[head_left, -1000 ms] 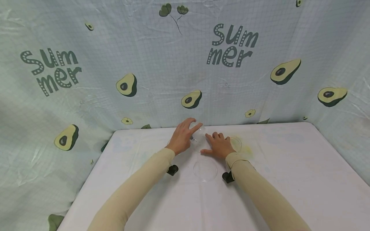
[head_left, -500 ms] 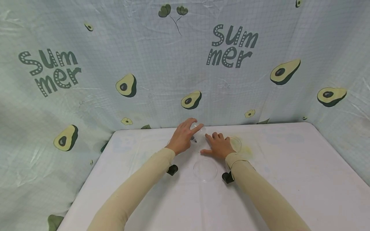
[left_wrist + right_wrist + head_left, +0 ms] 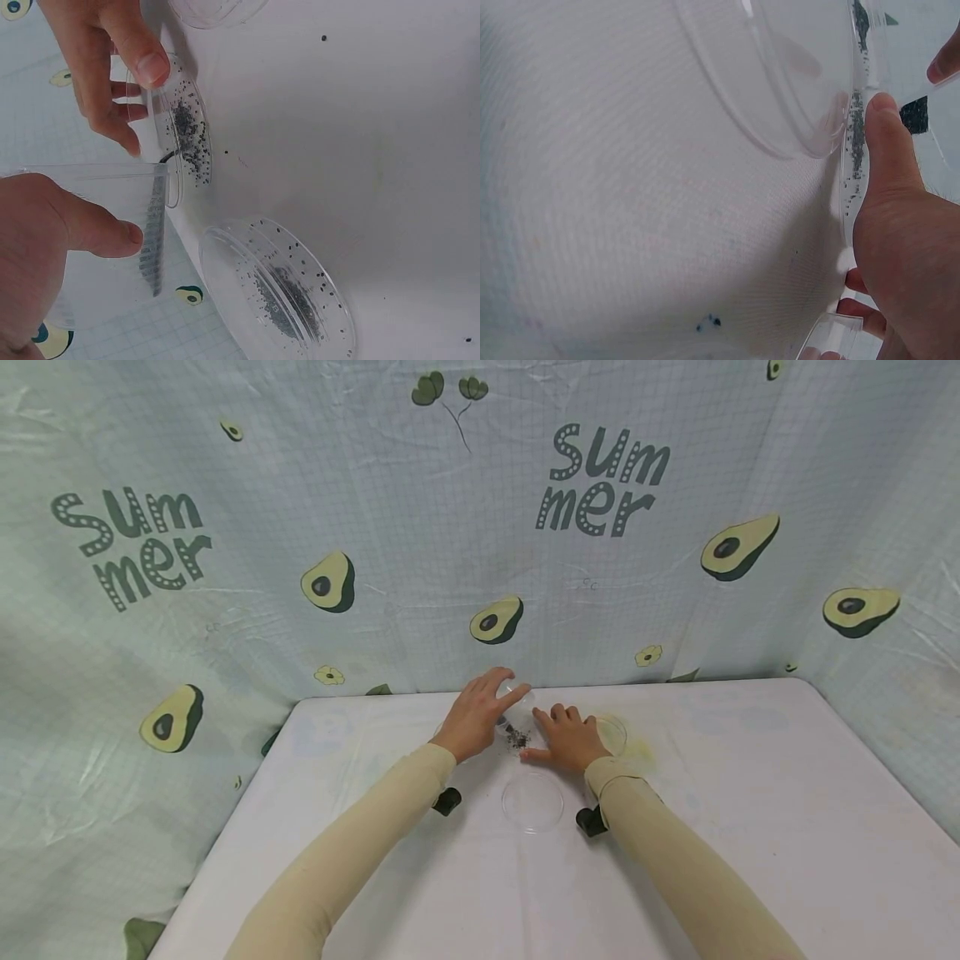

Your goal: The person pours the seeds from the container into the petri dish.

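My left hand grips a clear cup, tipped over with its mouth toward the right hand. Small black grains lie along the cup's lower wall and spill from its mouth. Below it stands a clear petri dish with a patch of black grains on its bottom. My right hand holds this dish by its side, thumb at the near rim and fingers around the wall.
Another petri dish with black grains stands near the left hand. A grainless clear dish lies nearer me, and a further clear dish is beside the right hand. Stray grains dot the white table; a printed curtain hangs behind.
Black grains have run out of the tipped cup and now form a spread patch in the dish. The left hand has tilted slightly; the right hand has stayed in place.
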Demonstrator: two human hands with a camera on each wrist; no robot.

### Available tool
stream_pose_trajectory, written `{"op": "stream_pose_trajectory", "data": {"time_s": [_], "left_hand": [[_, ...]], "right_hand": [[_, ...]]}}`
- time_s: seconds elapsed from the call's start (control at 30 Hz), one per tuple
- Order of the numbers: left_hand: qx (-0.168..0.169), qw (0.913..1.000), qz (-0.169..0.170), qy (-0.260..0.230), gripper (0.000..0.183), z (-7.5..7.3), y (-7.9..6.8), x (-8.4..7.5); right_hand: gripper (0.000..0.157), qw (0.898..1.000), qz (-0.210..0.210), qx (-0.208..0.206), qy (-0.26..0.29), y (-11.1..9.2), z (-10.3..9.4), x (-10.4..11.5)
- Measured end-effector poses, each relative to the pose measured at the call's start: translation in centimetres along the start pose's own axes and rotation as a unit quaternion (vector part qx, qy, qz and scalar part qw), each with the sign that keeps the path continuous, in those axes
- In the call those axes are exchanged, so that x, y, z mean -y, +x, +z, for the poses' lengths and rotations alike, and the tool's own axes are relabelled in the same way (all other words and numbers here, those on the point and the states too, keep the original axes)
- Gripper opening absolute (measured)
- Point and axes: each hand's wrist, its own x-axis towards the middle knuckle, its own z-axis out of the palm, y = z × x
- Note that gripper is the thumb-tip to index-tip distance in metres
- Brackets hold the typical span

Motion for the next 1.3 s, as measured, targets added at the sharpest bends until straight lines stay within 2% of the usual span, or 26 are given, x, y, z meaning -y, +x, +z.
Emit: {"op": "stream_pose_trajectory", "data": {"time_s": [0.43, 1.03, 1.3], "left_hand": [[-0.006, 0.9999, 0.004, 0.008, 0.072, -0.03, 0.02, -0.06], [0.005, 0.9998, 0.001, 0.017, 0.073, -0.33, 0.33, -0.25], [-0.005, 0.9985, -0.045, -0.031, 0.077, -0.08, 0.12, 0.17]], "right_hand": [[0.088, 1.0, -0.001, 0.001, 0.003, -0.14, -0.24, 0.07], [0.089, 1.0, 0.0, 0.003, 0.001, -0.13, -0.3, 0.12], [0.088, 1.0, -0.004, 0.004, 0.001, -0.21, -0.37, 0.07]]}}
